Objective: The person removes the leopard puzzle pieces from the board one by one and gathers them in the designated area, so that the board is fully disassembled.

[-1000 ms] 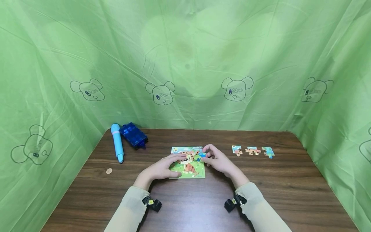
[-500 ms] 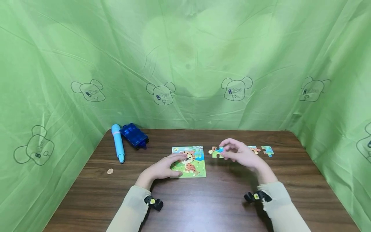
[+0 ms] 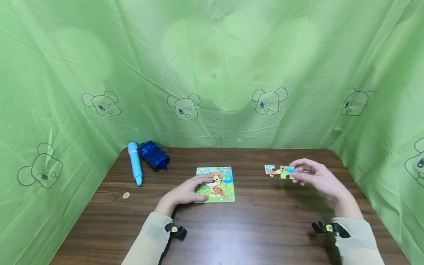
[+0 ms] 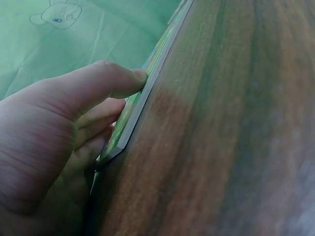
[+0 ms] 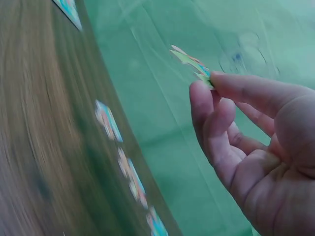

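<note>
My right hand pinches a jigsaw puzzle piece by one end, between thumb and fingertips. In the right wrist view this piece points outward from the fingertips, above the table. My left hand rests on a square jigsaw puzzle board with a spotted cartoon leopard on a green and blue ground. Its thumb touches the near left edge, and its fingers lie across the picture. In the left wrist view the thumb presses at the board's edge.
Three loose jigsaw pieces lie in a row on the table; the left one shows plainly, the held piece and right hand partly cover the others. At the back left are a light blue microphone-shaped object and a dark blue translucent case. A small round disc lies nearer.
My right hand has moved from the board's right side across to the loose pieces on the right, carrying the pinched jigsaw piece with it. The left hand and the board have stayed in place.
</note>
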Action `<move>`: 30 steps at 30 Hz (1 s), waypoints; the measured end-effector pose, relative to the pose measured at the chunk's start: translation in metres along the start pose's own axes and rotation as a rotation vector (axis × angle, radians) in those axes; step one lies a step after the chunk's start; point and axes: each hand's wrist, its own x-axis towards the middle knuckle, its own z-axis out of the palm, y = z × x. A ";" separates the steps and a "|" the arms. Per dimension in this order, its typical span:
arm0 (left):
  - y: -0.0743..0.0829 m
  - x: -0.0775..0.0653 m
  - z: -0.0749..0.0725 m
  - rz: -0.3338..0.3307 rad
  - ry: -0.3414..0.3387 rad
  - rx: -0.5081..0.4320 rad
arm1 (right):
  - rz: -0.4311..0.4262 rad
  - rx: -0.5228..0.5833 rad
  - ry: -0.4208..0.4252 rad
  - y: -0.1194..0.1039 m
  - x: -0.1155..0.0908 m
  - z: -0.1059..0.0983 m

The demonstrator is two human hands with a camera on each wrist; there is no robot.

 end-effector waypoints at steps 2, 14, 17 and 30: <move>0.000 0.000 0.001 -0.001 0.001 -0.002 | 0.012 -0.007 0.016 0.008 -0.009 -0.013; 0.000 0.000 0.003 -0.021 -0.007 -0.007 | 0.121 -0.138 0.072 0.063 -0.049 -0.065; -0.002 -0.005 0.002 -0.030 0.003 0.000 | 0.156 -0.192 0.065 0.068 -0.046 -0.063; -0.001 0.001 0.001 0.000 0.002 0.003 | 0.220 -0.352 0.092 0.065 -0.042 -0.060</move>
